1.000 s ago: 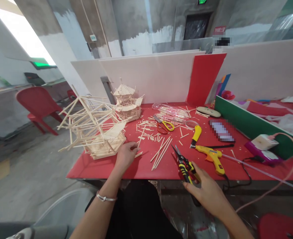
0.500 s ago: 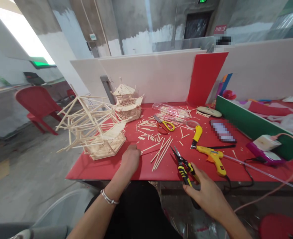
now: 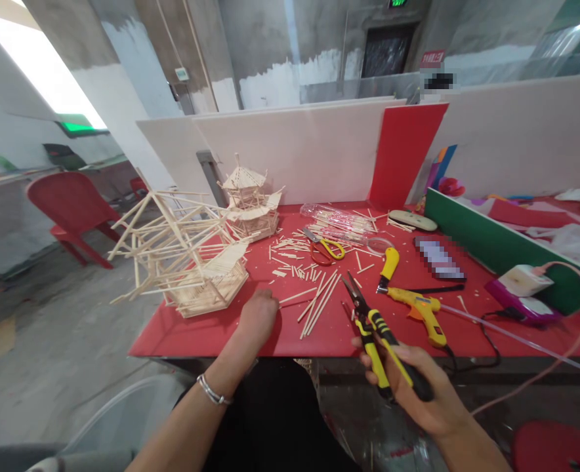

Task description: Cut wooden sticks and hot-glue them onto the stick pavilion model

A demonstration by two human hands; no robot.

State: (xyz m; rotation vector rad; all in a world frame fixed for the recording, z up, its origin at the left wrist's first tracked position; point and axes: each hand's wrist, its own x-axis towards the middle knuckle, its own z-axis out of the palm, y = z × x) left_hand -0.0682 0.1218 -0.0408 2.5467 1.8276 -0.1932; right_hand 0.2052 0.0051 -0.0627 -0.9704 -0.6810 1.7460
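Observation:
My right hand (image 3: 418,387) grips a pair of snips (image 3: 378,341) with black and yellow handles, their blades pointing up and away over the table's front edge. My left hand (image 3: 259,318) is closed at the front of the red table, fingers curled around the end of a thin wooden stick (image 3: 298,297) that points right. Several loose sticks (image 3: 322,305) lie between my hands. Left of my left hand stands a half-built frame of sticks (image 3: 182,255) on an eight-sided base. Behind it is a small stick pagoda (image 3: 248,206).
Red-and-yellow scissors (image 3: 327,246) lie among cut stick pieces (image 3: 294,252). To the right are a yellow glue gun (image 3: 420,308) with its cord, a yellow-handled tool (image 3: 390,265), a phone (image 3: 439,257) and a power strip (image 3: 521,295). A green board (image 3: 491,242) borders the right side.
The snips have turned in my right hand, so their handles now lie across my palm and point down to the right. My left hand stays almost still.

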